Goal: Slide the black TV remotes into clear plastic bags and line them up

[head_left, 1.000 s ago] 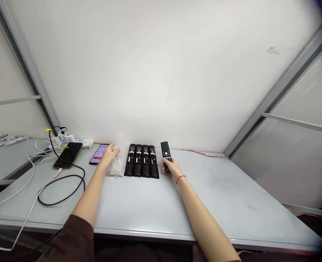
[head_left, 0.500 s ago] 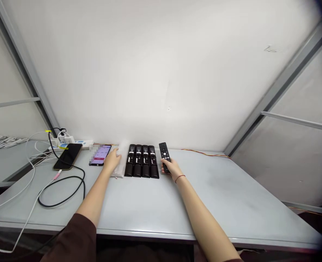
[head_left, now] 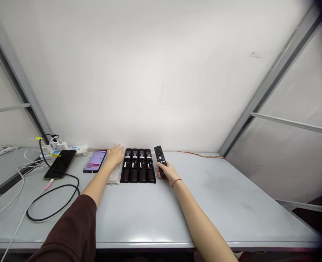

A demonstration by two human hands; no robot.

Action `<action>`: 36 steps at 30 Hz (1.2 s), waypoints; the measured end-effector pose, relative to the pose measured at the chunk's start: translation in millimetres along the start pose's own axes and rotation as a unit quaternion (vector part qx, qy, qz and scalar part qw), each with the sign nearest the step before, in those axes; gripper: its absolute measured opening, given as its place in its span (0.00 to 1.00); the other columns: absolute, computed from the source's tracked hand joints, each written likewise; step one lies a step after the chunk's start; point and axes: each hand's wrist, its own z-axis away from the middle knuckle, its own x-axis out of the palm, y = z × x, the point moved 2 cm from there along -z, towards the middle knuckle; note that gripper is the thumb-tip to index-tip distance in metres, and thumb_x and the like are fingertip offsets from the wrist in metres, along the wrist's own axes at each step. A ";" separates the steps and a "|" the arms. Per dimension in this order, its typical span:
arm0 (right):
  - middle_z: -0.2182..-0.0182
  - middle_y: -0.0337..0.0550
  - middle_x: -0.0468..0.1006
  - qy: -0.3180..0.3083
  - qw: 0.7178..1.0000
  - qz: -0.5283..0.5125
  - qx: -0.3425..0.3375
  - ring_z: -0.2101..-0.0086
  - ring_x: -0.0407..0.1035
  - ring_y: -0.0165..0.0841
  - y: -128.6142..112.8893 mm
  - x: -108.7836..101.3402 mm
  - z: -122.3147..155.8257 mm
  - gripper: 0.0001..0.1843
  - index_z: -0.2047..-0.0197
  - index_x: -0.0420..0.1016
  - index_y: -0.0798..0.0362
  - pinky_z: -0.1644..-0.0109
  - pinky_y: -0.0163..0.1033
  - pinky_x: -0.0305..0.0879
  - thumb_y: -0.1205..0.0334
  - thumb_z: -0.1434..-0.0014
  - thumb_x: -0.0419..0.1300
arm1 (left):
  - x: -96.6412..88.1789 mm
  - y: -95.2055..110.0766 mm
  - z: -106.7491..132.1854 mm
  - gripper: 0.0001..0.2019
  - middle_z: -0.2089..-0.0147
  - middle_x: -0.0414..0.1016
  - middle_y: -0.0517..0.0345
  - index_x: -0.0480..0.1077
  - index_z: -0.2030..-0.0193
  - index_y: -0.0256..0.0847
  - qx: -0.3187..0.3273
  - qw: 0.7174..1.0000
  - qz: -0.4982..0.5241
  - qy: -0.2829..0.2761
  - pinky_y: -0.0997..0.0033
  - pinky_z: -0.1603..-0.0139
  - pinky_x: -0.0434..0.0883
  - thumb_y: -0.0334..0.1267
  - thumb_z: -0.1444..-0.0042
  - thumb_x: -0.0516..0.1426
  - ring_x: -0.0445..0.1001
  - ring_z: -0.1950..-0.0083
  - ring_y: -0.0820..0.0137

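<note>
Four black remote controls (head_left: 138, 165) lie side by side on the pale grey metal table (head_left: 218, 207), their matte bodies snug against one another, each with a small white label. A fifth, a slim black remote with a button-studded face (head_left: 160, 158), stands apart from the row, just to its right, gripped near its lower end by the right hand (head_left: 165, 170), whose fingers curl around its body. The left hand (head_left: 115, 155) lies flat and loosely spread on a crinkled clear plastic bag (head_left: 113, 177), pressing it to the tabletop just left of the row. Beyond that hand, a smartphone with a pink-lit screen (head_left: 95, 161) lies near a darker phone (head_left: 60, 164), a white power strip (head_left: 65, 150) and a looped black cable (head_left: 52, 207).
</note>
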 end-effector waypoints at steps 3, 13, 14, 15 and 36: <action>0.82 0.35 0.67 0.001 1.000 0.002 0.001 0.83 0.63 0.27 0.5 -0.2 -0.4 0.10 0.69 0.60 0.51 0.81 0.34 0.65 0.64 0.50 0.61 | 16.8 -11.1 -7.3 0.23 0.31 0.50 0.46 0.59 0.37 0.40 -0.027 0.998 0.038 -0.036 0.42 0.36 0.45 0.40 0.37 0.42 0.45 0.31 0.53; 0.82 0.35 0.66 -0.006 1.000 -0.003 -0.007 0.84 0.62 0.26 0.7 1.2 1.2 0.11 0.71 0.60 0.51 0.81 0.33 0.64 0.63 0.50 0.61 | 33.3 -17.0 0.0 0.16 0.34 0.55 0.42 0.67 0.47 0.39 -0.046 0.982 0.183 -0.003 0.41 0.36 0.41 0.33 0.40 0.47 0.45 0.31 0.52; 0.82 0.35 0.66 -0.006 1.000 -0.002 -0.007 0.84 0.62 0.26 0.9 1.3 1.3 0.10 0.70 0.60 0.51 0.81 0.33 0.64 0.63 0.50 0.61 | 34.0 -17.0 0.5 0.16 0.34 0.56 0.42 0.67 0.48 0.38 -0.048 0.979 0.196 0.001 0.41 0.36 0.40 0.33 0.40 0.47 0.44 0.31 0.52; 0.82 0.35 0.66 -0.005 1.000 -0.001 -0.008 0.84 0.62 0.26 1.0 1.4 1.3 0.10 0.70 0.60 0.51 0.81 0.33 0.64 0.64 0.49 0.60 | 34.2 -17.1 0.6 0.15 0.34 0.56 0.42 0.68 0.48 0.38 -0.051 0.977 0.206 0.003 0.41 0.36 0.40 0.33 0.40 0.48 0.45 0.31 0.51; 0.79 0.43 0.73 -0.246 0.960 -0.131 0.028 0.83 0.65 0.29 -1.5 63.2 40.2 0.29 0.70 0.70 0.56 0.79 0.35 0.63 0.38 0.39 0.44 | 11.6 98.4 79.6 0.19 0.61 0.75 0.54 0.66 0.50 0.41 -0.031 0.678 0.734 -0.018 0.69 0.59 0.71 0.48 0.45 0.56 0.75 0.61 0.68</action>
